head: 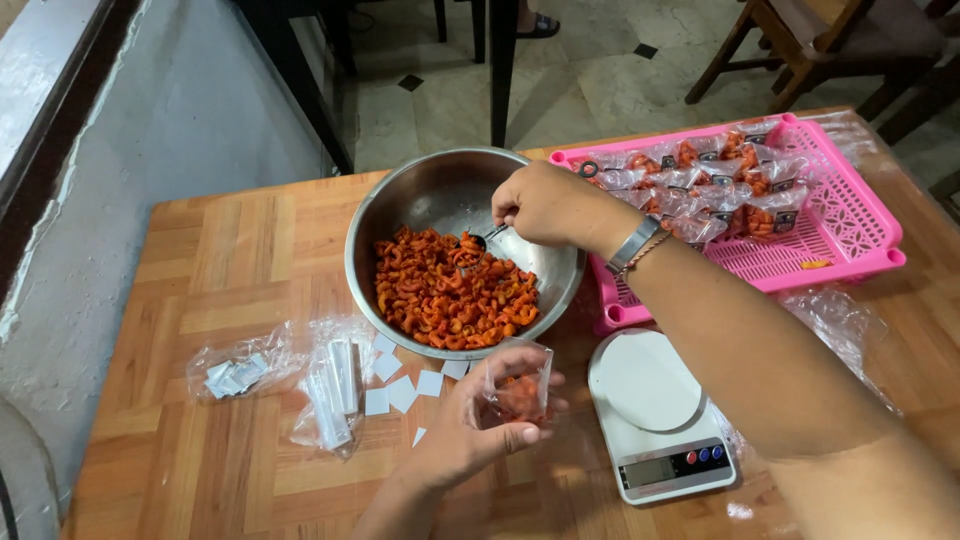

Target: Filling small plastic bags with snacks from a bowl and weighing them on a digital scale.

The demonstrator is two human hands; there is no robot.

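Right hand (545,205) over bowl (400,205), fingers pinched on spoon (484,238), spoon tip down among snacks (452,292). Left hand (480,425) near edge of counter (230,260), just in front of bowl, fingers curled round small clear bag (520,385), bag mouth up, some orange pieces inside. Bowl steel, centre of counter, snacks heaped on near side, far side bare. Scale (655,415) white, right of left hand, plate bare, touching nothing but counter. Pink tray (850,235) far right, just beside bowl, filled packets (700,185) in rows on its far-left part. Paper squares (400,385) scattered near bowl's near-left rim. Plastic sleeves (333,390) and a crumpled bag (235,372) further left. Chair (800,45) on floor beyond counter, far right.
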